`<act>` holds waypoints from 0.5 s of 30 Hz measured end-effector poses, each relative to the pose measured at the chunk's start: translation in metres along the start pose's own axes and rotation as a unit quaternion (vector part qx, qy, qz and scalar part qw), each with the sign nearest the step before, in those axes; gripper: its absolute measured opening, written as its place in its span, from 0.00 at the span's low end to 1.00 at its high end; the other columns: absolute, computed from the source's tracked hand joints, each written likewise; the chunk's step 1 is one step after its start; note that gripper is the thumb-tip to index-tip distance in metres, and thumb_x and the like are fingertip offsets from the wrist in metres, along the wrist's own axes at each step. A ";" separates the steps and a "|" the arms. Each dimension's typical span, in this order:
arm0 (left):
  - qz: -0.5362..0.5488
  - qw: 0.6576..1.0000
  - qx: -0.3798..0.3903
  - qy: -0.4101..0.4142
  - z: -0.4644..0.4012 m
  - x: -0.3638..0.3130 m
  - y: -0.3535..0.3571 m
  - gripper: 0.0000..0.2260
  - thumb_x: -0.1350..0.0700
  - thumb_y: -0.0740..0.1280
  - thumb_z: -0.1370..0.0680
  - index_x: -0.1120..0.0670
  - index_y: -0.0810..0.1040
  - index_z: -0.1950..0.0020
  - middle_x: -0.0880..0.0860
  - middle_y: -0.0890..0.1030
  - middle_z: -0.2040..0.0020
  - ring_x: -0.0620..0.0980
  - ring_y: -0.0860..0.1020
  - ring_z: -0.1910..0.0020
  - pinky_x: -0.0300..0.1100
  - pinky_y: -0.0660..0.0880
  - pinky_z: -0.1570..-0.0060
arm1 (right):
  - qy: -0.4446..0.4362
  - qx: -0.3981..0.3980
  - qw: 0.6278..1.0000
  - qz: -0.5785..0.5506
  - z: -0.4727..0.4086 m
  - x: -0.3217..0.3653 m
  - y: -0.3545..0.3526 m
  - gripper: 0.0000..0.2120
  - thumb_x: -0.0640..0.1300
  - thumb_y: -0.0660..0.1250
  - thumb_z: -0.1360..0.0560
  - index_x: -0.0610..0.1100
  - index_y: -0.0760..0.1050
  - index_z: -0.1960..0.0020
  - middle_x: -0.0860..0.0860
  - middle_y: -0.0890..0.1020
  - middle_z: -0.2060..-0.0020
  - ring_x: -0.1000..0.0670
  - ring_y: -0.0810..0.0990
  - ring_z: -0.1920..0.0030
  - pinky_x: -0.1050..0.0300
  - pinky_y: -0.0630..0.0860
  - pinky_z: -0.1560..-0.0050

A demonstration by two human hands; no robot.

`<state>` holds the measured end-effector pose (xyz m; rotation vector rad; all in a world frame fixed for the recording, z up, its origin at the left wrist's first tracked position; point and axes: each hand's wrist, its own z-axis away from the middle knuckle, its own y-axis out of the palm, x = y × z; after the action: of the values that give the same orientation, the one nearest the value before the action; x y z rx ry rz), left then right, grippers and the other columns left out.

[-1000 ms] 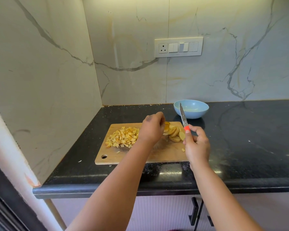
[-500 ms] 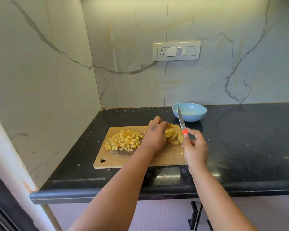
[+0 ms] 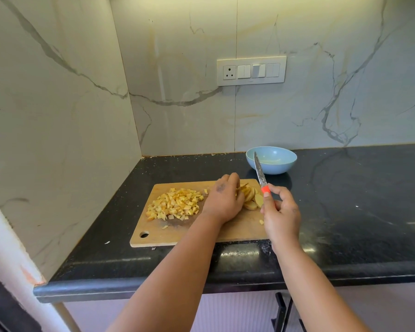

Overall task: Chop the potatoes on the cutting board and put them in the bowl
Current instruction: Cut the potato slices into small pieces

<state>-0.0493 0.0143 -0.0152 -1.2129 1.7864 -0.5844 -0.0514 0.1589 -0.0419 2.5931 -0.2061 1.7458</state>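
Left hand (image 3: 222, 201) had closed down from a raised hover onto the fanned pale potato slices (image 3: 249, 197) on the wooden cutting board (image 3: 197, 232), gathering them beside the diced heap (image 3: 175, 203); right hand (image 3: 282, 213) gripped the orange-handled knife (image 3: 260, 174) upright; blue bowl (image 3: 272, 160) unfilled; slices apparently next for dicing.

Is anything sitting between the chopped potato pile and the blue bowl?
Yes: the left hand and the potato slices it holds lie between the diced pile and the bowl.

Left hand (image 3: 223, 202) now lower, onto potato slices (image 3: 249, 196).
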 end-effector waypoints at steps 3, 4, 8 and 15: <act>0.003 0.999 0.052 -0.014 -0.001 -0.002 -0.002 0.05 0.57 0.61 0.21 0.56 0.66 0.48 0.54 0.73 0.58 0.53 0.71 0.58 0.46 0.68 0.59 | -0.002 0.001 1.000 -0.003 0.001 0.001 0.000 0.07 0.50 0.62 0.20 0.57 0.75 0.43 0.49 0.81 0.64 0.53 0.78 0.65 0.56 0.74 0.63; 0.001 0.998 0.058 -0.013 -0.001 -0.002 -0.002 0.06 0.58 0.61 0.22 0.56 0.66 0.48 0.54 0.73 0.58 0.53 0.71 0.58 0.45 0.67 0.59 | -0.003 0.001 1.000 -0.002 0.001 0.001 0.000 0.07 0.50 0.62 0.20 0.57 0.75 0.43 0.49 0.81 0.64 0.53 0.78 0.65 0.56 0.74 0.63; 0.025 0.999 0.035 -0.030 -0.002 0.001 -0.001 0.06 0.59 0.64 0.22 0.55 0.67 0.48 0.52 0.73 0.55 0.51 0.70 0.57 0.43 0.67 0.58 | -0.004 0.002 1.000 -0.005 0.001 0.001 0.001 0.07 0.50 0.63 0.20 0.57 0.75 0.43 0.49 0.81 0.64 0.52 0.78 0.65 0.56 0.74 0.64; 0.157 0.977 -0.079 -0.120 0.000 0.010 -0.007 0.07 0.55 0.66 0.20 0.53 0.68 0.53 0.47 0.73 0.63 0.43 0.70 0.66 0.37 0.64 0.67 | -0.006 0.001 1.000 -0.005 0.001 0.004 0.000 0.07 0.49 0.63 0.20 0.56 0.76 0.43 0.49 0.80 0.66 0.52 0.77 0.67 0.56 0.74 0.65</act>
<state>-0.0469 0.0024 -0.0134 -1.0256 1.7918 -0.1099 -0.0488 0.1581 -0.0391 2.6028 -0.1924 1.7278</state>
